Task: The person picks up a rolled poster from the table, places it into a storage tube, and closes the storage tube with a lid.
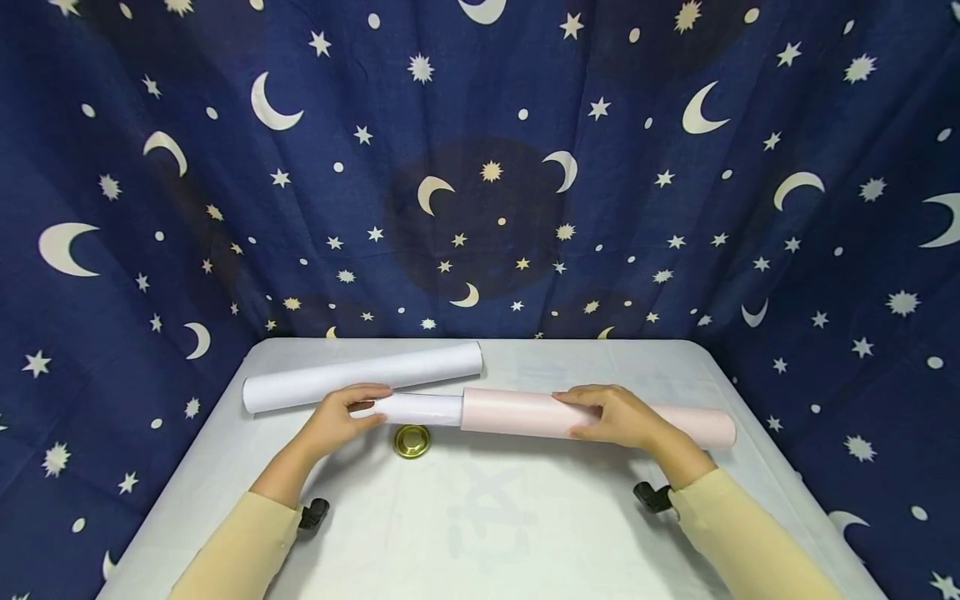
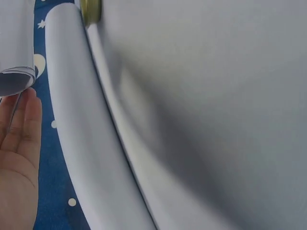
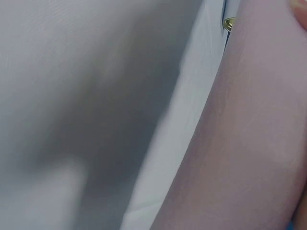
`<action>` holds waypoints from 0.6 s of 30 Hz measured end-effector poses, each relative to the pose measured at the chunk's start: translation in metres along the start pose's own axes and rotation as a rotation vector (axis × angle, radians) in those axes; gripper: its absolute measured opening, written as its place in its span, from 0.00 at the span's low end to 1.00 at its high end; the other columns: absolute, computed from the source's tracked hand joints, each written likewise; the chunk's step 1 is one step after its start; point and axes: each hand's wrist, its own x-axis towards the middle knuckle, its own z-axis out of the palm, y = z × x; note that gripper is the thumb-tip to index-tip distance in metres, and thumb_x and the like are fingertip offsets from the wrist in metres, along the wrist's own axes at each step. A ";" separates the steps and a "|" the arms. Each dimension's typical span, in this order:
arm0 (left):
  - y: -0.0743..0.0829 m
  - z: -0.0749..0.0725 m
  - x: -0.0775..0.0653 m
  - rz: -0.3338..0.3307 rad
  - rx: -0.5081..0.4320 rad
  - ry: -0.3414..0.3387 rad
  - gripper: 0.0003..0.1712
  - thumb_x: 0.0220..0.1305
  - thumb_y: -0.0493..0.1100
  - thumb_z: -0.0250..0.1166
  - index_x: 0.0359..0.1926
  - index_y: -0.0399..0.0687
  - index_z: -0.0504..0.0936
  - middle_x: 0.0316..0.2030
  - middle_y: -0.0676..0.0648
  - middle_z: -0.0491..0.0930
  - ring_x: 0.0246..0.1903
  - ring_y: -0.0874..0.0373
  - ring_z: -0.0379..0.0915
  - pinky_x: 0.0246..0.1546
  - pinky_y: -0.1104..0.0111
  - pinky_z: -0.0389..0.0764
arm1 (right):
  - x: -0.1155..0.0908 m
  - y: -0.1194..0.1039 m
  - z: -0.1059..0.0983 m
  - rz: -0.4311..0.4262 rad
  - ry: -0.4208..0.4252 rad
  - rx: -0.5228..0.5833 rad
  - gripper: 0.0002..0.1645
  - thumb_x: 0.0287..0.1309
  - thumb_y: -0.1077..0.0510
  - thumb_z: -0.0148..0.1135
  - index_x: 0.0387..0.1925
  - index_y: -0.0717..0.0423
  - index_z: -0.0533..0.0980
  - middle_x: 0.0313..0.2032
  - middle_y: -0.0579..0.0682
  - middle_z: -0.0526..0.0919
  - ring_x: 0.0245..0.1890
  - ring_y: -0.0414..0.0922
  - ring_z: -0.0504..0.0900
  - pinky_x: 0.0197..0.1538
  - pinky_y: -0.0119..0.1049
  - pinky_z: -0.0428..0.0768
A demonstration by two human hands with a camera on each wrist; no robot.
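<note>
In the head view my left hand (image 1: 337, 421) holds the outer end of a white paper roll (image 1: 423, 408) between thumb and fingers. The roll's other end sits inside a pink cardboard tube (image 1: 517, 412). My right hand (image 1: 618, 415) grips that tube about its middle, thumb towards me. Seen from the left wrist, the paper roll (image 2: 17, 43) has a hollow, layered end, with the fingers (image 2: 31, 115) against it. The pink tube (image 3: 249, 120) fills much of the right wrist view, where most of the right hand is hidden.
Behind the paper roll a white tube (image 1: 360, 375) lies on the white-covered table (image 1: 570, 533). A round gold lid (image 1: 412, 442) lies just in front of the roll. A navy curtain (image 1: 480, 100) with moons and stars encloses the table's back and sides.
</note>
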 end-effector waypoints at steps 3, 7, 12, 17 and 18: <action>-0.001 0.004 0.000 -0.010 -0.065 -0.010 0.22 0.58 0.32 0.74 0.55 0.39 0.84 0.57 0.40 0.80 0.58 0.41 0.75 0.58 0.49 0.76 | -0.001 0.000 0.000 -0.007 0.007 0.000 0.37 0.49 0.39 0.78 0.62 0.39 0.79 0.56 0.43 0.83 0.58 0.49 0.80 0.58 0.52 0.78; 0.001 0.009 0.000 -0.022 -0.083 -0.014 0.22 0.58 0.32 0.73 0.55 0.38 0.84 0.58 0.38 0.79 0.56 0.37 0.77 0.57 0.47 0.76 | -0.002 0.000 0.000 -0.008 0.010 -0.008 0.37 0.49 0.39 0.78 0.62 0.39 0.79 0.56 0.42 0.83 0.58 0.49 0.80 0.58 0.51 0.78; 0.004 0.013 0.000 -0.026 -0.055 -0.018 0.22 0.59 0.35 0.73 0.55 0.41 0.84 0.58 0.38 0.79 0.54 0.37 0.78 0.56 0.49 0.77 | -0.002 0.000 0.000 -0.009 0.010 -0.006 0.37 0.48 0.40 0.78 0.62 0.39 0.80 0.56 0.42 0.83 0.57 0.49 0.81 0.57 0.51 0.78; 0.006 0.017 0.001 0.022 0.011 -0.015 0.21 0.58 0.37 0.74 0.55 0.45 0.85 0.56 0.42 0.81 0.55 0.42 0.78 0.58 0.48 0.77 | -0.003 -0.001 0.000 -0.013 0.004 -0.009 0.37 0.49 0.40 0.78 0.62 0.40 0.79 0.56 0.42 0.83 0.57 0.48 0.81 0.57 0.51 0.79; 0.006 0.018 0.001 0.031 0.022 -0.013 0.21 0.58 0.38 0.75 0.54 0.45 0.85 0.56 0.42 0.81 0.55 0.43 0.78 0.58 0.48 0.76 | -0.003 -0.001 0.001 -0.016 0.001 -0.012 0.37 0.49 0.40 0.77 0.62 0.40 0.79 0.56 0.43 0.83 0.57 0.48 0.81 0.56 0.50 0.79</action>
